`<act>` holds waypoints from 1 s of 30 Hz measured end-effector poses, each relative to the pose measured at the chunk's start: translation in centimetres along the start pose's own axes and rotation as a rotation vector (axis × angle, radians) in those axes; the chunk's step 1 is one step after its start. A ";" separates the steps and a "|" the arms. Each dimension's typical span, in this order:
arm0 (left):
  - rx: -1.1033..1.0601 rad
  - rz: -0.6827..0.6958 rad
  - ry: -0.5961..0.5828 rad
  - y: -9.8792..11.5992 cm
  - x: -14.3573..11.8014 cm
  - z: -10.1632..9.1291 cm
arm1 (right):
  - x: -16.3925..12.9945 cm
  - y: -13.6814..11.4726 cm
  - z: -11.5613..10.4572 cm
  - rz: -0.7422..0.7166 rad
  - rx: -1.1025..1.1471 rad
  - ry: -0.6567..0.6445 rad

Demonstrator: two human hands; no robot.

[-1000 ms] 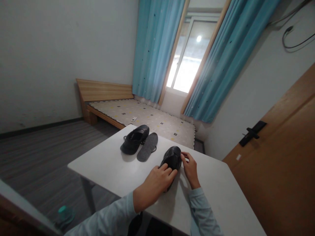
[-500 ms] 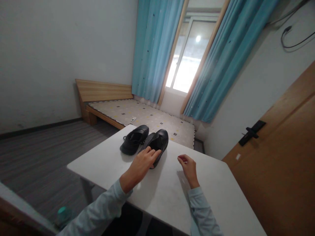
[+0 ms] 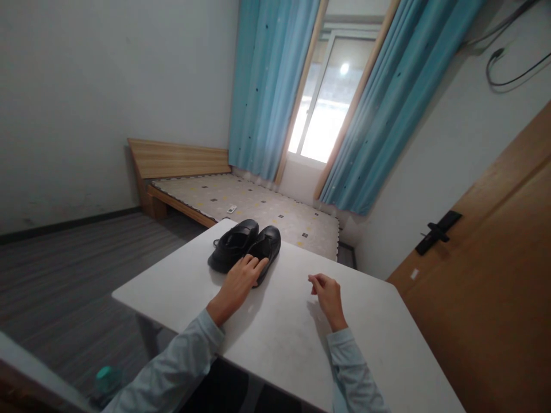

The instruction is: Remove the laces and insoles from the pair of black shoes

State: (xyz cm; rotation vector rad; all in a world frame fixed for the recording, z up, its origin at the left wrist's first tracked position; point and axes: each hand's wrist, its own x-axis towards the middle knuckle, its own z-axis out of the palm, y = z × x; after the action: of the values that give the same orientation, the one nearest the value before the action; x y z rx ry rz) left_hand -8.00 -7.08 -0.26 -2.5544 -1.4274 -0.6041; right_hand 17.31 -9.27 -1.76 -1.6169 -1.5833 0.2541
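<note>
Two black shoes stand side by side on the white table [image 3: 284, 344], toes towards the window. My left hand [image 3: 239, 284] grips the right-hand black shoe [image 3: 270, 242] at its heel, fingers over the opening's edge. Part of that heel is hidden behind my fingers. Close against it on the left sits the other black shoe [image 3: 226, 252], with a lace loop at its side. Farther right, my right hand [image 3: 328, 295] hovers above the tabletop, fingers curled and pressed together, with nothing visible in them.
Beyond the table is a bed [image 3: 258, 198] with a patterned mattress and a small white object [image 3: 231, 209] on it. A wooden door [image 3: 486, 275] stands to the right. Blue curtains [image 3: 275, 86] flank the window. A green-topped item [image 3: 105, 376] is low at left.
My left hand has moved the right-hand shoe leftward and down onto the table, against the other shoe. The fingers of my right hand have drawn closer together.
</note>
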 end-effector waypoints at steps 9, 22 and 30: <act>0.075 0.003 -0.110 -0.7 1.6 -1.3 | -0.1 0.3 0.4 -0.022 -0.067 -0.019; 0.025 0.172 0.050 5.3 -0.4 -0.8 | -0.5 -1.6 -1.3 -0.094 -0.024 0.032; -0.151 0.236 -0.078 6.7 -4.3 1.1 | -12.6 -2.9 -5.5 0.115 0.026 0.162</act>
State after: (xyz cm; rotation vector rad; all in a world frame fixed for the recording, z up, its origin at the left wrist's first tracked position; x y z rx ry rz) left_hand -4.01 -13.64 -2.66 -2.8372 -1.1151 -0.6002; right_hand 16.49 -23.31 -1.42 -1.6668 -1.3628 0.1987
